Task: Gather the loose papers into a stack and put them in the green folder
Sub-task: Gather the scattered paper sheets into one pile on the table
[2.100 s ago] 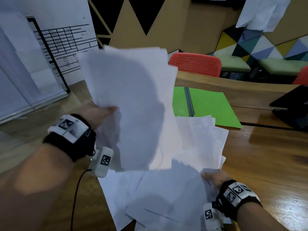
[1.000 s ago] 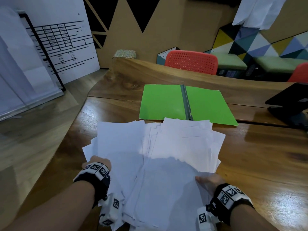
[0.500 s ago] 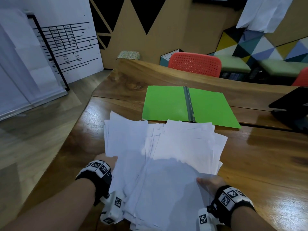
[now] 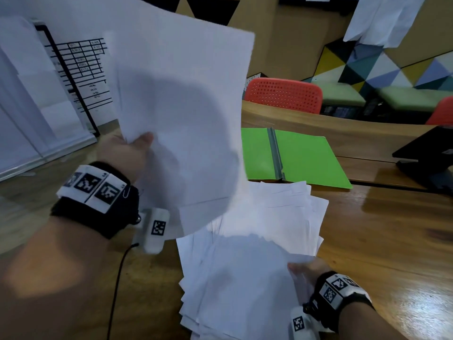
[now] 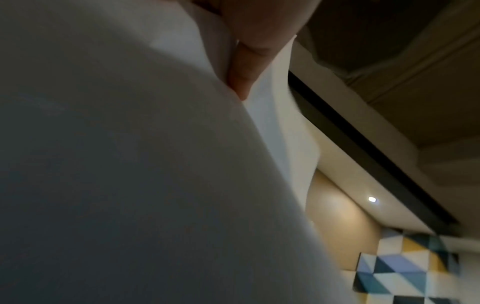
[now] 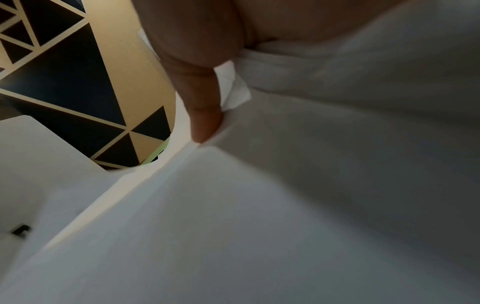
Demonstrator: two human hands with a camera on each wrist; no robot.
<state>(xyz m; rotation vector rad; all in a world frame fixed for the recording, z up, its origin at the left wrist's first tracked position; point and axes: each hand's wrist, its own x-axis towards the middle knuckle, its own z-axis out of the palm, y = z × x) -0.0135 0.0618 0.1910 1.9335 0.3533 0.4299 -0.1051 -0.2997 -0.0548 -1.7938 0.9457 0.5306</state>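
The job is only partly done. The left hand (image 4: pixel 122 153) is up in the air, and it holds a few papers (image 4: pixel 181 114) lifted high above the table (image 4: pixel 392 241). Its thumb sits on the front of the sheets, and the left wrist view shows one of its fingers (image 5: pixel 241 78) tucked between two sheets, so the hand is pinching them.

The rest of the papers lie in a messy pile (image 4: pixel 257 253) on the near part of the table. The sheets are fanned out, and their edges do not line up. The right hand (image 4: pixel 306 271) is at the near right corner of this pile. In the right wrist view, a finger presses down on the sheets while more paper is bunched under the palm, so this hand looks to be gripping the corner of the pile.

The green folder (image 4: pixel 306 160) lies open and flat on the far side of the table, just past the pile. The far edge of the pile reaches right up to the folder's near edge. I can see no paper inside it, but the lifted sheets hide its left part.

So, I think, there is still a lot to do. The lifted sheets need to join the pile. Then the pile must be tapped into one neat stack. Then the stack goes into the folder.
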